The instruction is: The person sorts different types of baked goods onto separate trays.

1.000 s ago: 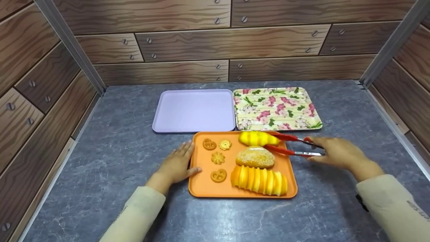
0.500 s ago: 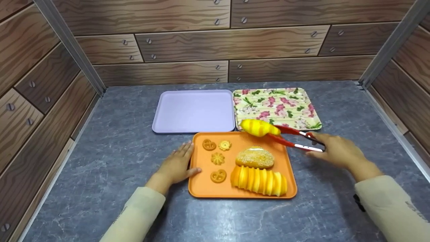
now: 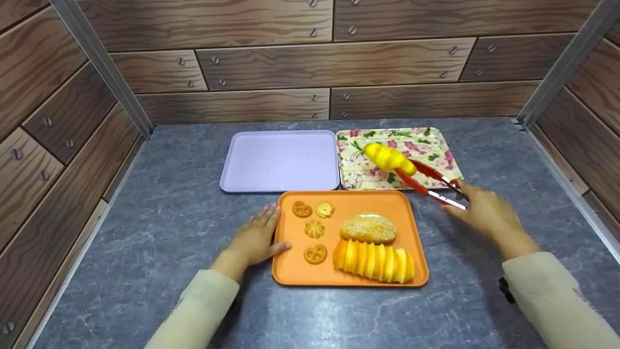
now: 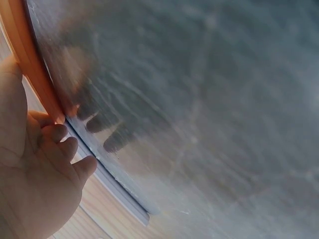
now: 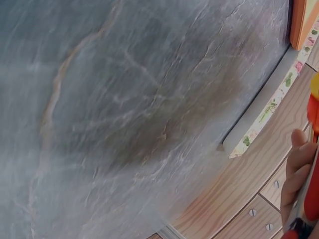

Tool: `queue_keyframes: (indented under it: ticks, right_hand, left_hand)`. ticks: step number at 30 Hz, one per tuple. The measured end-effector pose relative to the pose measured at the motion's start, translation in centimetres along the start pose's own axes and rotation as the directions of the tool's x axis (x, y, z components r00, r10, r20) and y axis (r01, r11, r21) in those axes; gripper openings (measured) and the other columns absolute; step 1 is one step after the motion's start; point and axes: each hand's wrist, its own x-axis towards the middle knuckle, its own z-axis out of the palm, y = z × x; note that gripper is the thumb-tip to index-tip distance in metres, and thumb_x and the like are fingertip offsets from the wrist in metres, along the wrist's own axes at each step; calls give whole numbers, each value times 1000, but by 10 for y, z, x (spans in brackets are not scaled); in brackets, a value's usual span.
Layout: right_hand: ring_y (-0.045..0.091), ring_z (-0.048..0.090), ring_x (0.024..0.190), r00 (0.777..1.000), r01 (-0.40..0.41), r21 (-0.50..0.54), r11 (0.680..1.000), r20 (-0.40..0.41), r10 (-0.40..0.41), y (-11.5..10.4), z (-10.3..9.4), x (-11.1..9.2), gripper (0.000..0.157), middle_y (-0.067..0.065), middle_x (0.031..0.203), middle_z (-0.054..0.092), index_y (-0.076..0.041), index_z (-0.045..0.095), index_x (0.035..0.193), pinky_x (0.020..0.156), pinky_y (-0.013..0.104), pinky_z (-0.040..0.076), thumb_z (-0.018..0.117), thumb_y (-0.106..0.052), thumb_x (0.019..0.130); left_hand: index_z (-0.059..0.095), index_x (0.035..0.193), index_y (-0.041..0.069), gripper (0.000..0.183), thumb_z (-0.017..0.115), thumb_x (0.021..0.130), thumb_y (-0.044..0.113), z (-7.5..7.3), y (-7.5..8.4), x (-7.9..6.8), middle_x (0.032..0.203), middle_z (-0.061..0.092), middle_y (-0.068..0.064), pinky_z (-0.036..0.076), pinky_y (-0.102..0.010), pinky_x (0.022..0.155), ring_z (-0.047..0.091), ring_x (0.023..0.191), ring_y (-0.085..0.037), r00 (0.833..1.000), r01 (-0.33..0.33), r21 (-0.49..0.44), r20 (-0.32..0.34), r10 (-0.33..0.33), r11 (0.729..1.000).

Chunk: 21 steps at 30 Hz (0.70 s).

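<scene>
My right hand (image 3: 487,213) grips a pair of tongs (image 3: 411,183) with red tips and metal arms. Between the tips is a yellow croissant-shaped bread (image 3: 389,158), held over the floral tray (image 3: 436,140). My left hand (image 3: 254,236) rests at the left edge of the orange tray (image 3: 339,277), thumb over the rim and fingers along its side. On that tray lie a sesame bun (image 3: 368,228), a ridged yellow loaf (image 3: 374,261) and several small biscuits, among them a pretzel-shaped one (image 3: 315,253). The right wrist view catches only part of the tongs (image 5: 313,191) at its right edge.
A lilac tray (image 3: 281,160) sits behind the orange one, side by side with the floral tray. Wood-patterned walls (image 3: 271,60) enclose the grey marbled table (image 3: 160,208) at the back and both sides.
My right hand has lifted the croissant-shaped bread off the orange tray with the tongs and carried it back over the floral tray. My left hand has stayed in place.
</scene>
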Motion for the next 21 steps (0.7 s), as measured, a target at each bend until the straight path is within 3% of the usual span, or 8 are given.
queue_keyframes:
  ticks: [10, 15, 21]
  right_hand:
    - [58, 50, 99, 992, -91, 6, 996, -91, 92, -1, 7, 3, 90, 40, 126, 45, 2, 36, 144, 69, 64, 42, 61, -60, 84]
    - [57, 53, 92, 978, -144, 40, 989, -144, 149, -5, 12, 5, 80, 40, 119, 50, 7, 41, 138, 68, 62, 42, 65, -48, 85]
    - [58, 50, 98, 962, -246, 72, 967, -106, 253, -6, 14, 7, 87, 42, 125, 44, 9, 34, 141, 74, 63, 42, 63, -51, 86]
  left_hand:
    - [18, 152, 2, 87, 55, 91, 53, 0, 0, 0, 155, 19, -16, 20, -49, 112, 16, 142, -29, 1000, 3, -8, 7, -3, 1000]
    - [19, 151, 2, 87, 55, 91, 53, 0, 0, 0, 155, 20, -15, 20, -49, 112, 16, 142, -29, 1000, 2, -7, 4, -2, 1000]
    - [20, 151, 1, 86, 55, 92, 53, 0, 0, 0, 155, 20, -16, 20, -49, 112, 17, 142, -29, 1000, -5, -5, -2, 5, 1000]
